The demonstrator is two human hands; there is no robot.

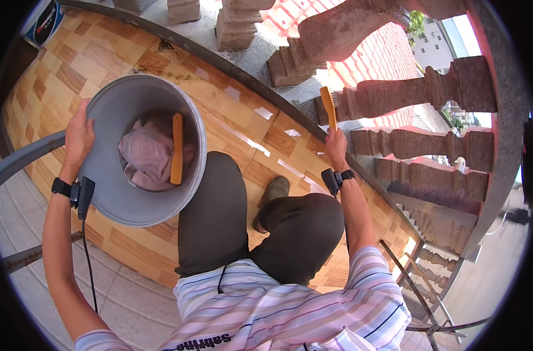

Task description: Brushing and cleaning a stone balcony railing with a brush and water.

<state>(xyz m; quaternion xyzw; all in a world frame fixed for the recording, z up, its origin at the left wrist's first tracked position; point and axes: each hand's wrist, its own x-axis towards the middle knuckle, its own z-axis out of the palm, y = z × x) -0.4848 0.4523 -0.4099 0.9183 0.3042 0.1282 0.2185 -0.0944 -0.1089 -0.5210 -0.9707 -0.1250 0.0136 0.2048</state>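
Observation:
My left hand (pixel 78 131) grips the rim of a round grey plastic bucket (pixel 104 171), which is tilted so that its mouth faces me. A crumpled pinkish cloth (pixel 143 151) lies at the bucket's bottom. Against the cloth leans a yellow-orange handle (pixel 177 149), probably of a second brush; its underside is hidden. My right hand (pixel 336 145) holds a brush with a yellow handle (pixel 329 105) by its lower end. Its bristles point towards a weathered brown baluster (pixel 385 98); whether they touch it is hard to tell.
Along the right runs a balustrade with several stone balusters (pixel 420 142) on a concrete ledge (pixel 284 94). White scraps (pixel 263 112) and dark dirt (pixel 172 77) mark the wood-patterned floor (pixel 231 131). A metal frame (pixel 433 327) stands lower right, a grey curved bar (pixel 25 160) at left, a paint bucket (pixel 42 22) upper left.

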